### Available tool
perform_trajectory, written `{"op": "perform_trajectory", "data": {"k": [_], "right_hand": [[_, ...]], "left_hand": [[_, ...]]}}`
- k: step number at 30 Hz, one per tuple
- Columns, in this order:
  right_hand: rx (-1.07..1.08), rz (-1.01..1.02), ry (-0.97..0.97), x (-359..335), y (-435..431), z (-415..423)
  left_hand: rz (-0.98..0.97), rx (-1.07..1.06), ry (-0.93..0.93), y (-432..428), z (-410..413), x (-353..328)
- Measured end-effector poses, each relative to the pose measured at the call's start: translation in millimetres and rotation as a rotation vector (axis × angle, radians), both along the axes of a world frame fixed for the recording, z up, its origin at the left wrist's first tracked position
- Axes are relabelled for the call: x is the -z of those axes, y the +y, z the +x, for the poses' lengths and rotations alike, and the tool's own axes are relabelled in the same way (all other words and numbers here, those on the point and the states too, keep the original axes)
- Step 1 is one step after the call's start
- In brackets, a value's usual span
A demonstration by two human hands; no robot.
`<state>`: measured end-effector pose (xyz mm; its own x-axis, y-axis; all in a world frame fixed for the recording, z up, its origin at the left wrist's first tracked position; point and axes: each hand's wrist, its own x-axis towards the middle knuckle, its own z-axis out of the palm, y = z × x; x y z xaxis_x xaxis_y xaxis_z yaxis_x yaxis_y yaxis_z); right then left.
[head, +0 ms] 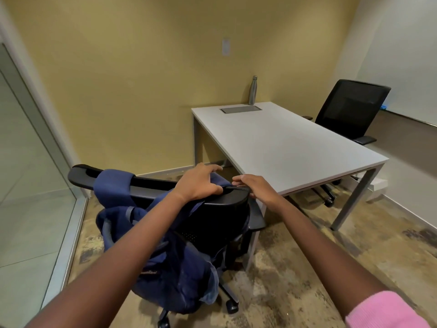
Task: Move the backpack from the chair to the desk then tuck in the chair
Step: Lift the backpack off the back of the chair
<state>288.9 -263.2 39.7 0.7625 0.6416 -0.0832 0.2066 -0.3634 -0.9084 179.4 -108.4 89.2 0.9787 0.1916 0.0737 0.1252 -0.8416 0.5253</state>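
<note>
A dark blue backpack (175,268) hangs down the back of a black office chair (227,200), with its straps looped over the chair's top rail. The chair stands pulled out at the near left corner of a white desk (283,143). My left hand (198,183) lies on the top rail, fingers curled over the blue strap there and thumb against the rail. Just to the right, my right hand (257,188) has its fingers stretched out at the rail's right corner and holds nothing.
A steel bottle (253,91) stands at the desk's far edge by a grey cable hatch (241,109). A second black chair (350,107) sits at the desk's far right. A glass wall (23,185) runs along the left. Patterned carpet surrounds the chair.
</note>
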Motion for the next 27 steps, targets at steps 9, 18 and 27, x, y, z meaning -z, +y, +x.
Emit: {"op": "perform_trajectory", "data": {"k": [9, 18, 27], "right_hand": [[-0.215, -0.205, 0.189, -1.8, 25.6, 25.6], [-0.143, -0.233, -0.088, -12.5, 7.2, 36.8], [-0.022, -0.119, -0.101, -15.0, -27.6, 4.1]], "left_hand": [[0.033, 0.015, -0.041, -2.2, -2.0, 0.8], [0.014, 0.024, -0.033, -8.9, -4.2, -3.1], [0.084, 0.096, -0.113, -22.7, -17.8, -4.6]]}}
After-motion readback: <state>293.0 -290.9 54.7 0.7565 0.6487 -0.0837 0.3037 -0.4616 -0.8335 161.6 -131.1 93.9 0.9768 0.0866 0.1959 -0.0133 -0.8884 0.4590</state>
